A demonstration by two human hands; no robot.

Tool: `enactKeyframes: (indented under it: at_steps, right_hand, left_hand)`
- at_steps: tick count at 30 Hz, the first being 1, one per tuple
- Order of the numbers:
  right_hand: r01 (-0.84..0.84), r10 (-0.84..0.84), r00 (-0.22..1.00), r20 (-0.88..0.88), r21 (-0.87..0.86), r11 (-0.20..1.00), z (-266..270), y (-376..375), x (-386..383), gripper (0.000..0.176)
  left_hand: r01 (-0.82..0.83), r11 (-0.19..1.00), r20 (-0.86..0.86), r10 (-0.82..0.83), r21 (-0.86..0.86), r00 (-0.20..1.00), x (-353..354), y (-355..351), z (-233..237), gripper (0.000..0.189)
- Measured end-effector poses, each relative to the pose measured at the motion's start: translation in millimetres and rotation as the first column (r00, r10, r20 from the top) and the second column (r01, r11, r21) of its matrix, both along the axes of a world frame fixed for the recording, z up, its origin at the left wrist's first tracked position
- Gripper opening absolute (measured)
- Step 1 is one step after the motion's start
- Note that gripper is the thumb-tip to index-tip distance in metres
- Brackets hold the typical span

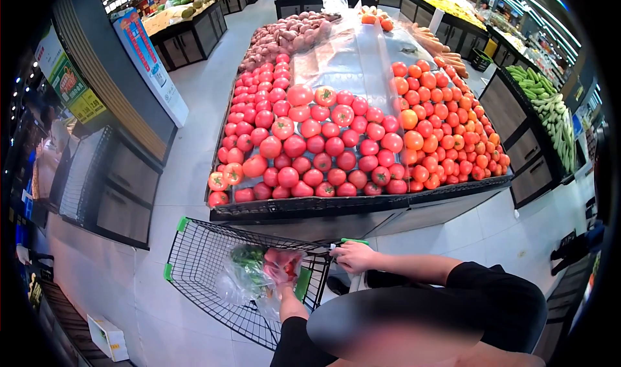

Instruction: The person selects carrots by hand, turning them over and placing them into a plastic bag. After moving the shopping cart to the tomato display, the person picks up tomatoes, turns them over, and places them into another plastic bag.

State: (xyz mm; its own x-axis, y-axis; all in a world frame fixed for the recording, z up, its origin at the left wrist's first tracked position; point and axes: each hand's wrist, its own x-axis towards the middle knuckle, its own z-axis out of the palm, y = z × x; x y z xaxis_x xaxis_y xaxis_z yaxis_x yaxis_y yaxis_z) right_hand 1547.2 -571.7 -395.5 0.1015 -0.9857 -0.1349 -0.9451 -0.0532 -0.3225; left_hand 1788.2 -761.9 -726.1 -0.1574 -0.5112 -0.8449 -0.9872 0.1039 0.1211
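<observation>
My left hand point(286, 292) reaches down into the shopping cart point(200, 273) and holds a clear plastic bag point(283, 265) with red, tomato-like produce in it; the fingers are mostly hidden at the bag. Beside it in the basket lies another clear bag with leafy greens point(248, 259). My right hand point(353, 257) is closed on the cart handle point(356, 241) at its green-tipped end, close to the front of the produce stand. A small white thing shows at its fingertips.
The stand's black front edge point(362, 205) runs just beyond the cart, bearing pink tomatoes point(294, 145) and redder tomatoes point(440, 121). A stand of green vegetables point(550, 118) is at right, a dark cabinet point(126, 199) at left, a white box point(108, 336) at lower left.
</observation>
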Motion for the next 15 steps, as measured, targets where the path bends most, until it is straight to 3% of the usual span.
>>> enactKeyframes:
  at_steps: [9,15]
  right_hand:
    - [-0.003,0.004,1.0,0.022,-0.049,0.999,4,-2,-1,0.016]
    - [-0.003,0.001,1.0,0.022,0.097,0.995,11,-4,1,0.019]
  left_hand:
    - [0.001,1.0,-0.001,-0.001,0.026,1.0,20,17,-11,0.035]
    - [0.001,1.0,-0.053,0.0,0.03,0.999,24,11,-10,0.034]
